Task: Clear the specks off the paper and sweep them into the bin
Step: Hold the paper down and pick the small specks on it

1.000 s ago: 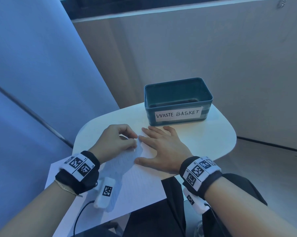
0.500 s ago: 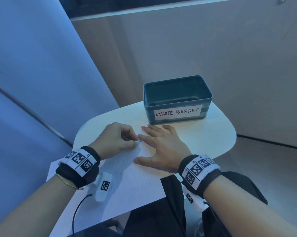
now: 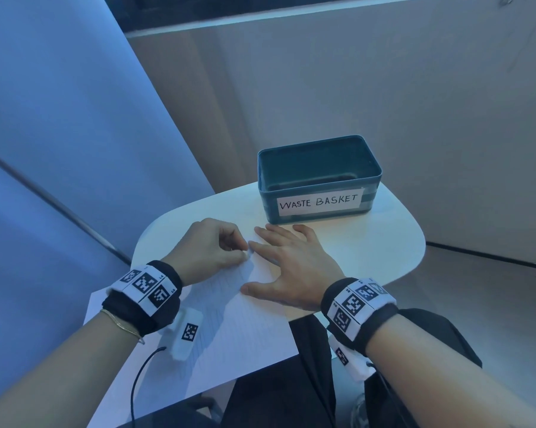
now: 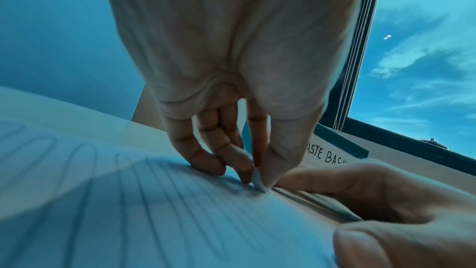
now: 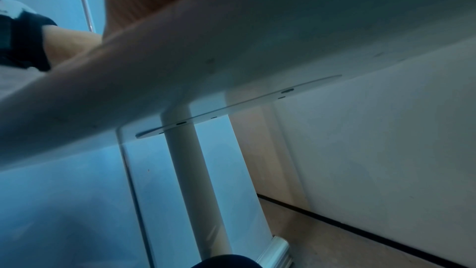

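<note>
A white sheet of paper [image 3: 229, 329] marked with looping pencil lines lies on the small white table [image 3: 368, 242] and overhangs its near edge. My left hand [image 3: 245, 251] pinches a small whitish eraser-like piece [image 4: 258, 179] between thumb and fingers, its tip pressed to the paper [image 4: 154, 221] near the far edge. My right hand [image 3: 286, 270] lies flat on the sheet, fingers spread, just right of the left hand [image 4: 257, 174]. The teal bin [image 3: 319, 193] labelled WASTE BASKET stands just beyond both hands. No specks are visible.
The table is small and rounded, with beige wall panels behind and a blue wall to the left. From the right wrist I see only the table's underside and its leg [image 5: 190, 170]. My lap in dark clothing [image 3: 276, 381] is under the near edge.
My left hand has shifted slightly along the paper's far edge while still pinching the small piece. The right hand stays flat on the sheet.
</note>
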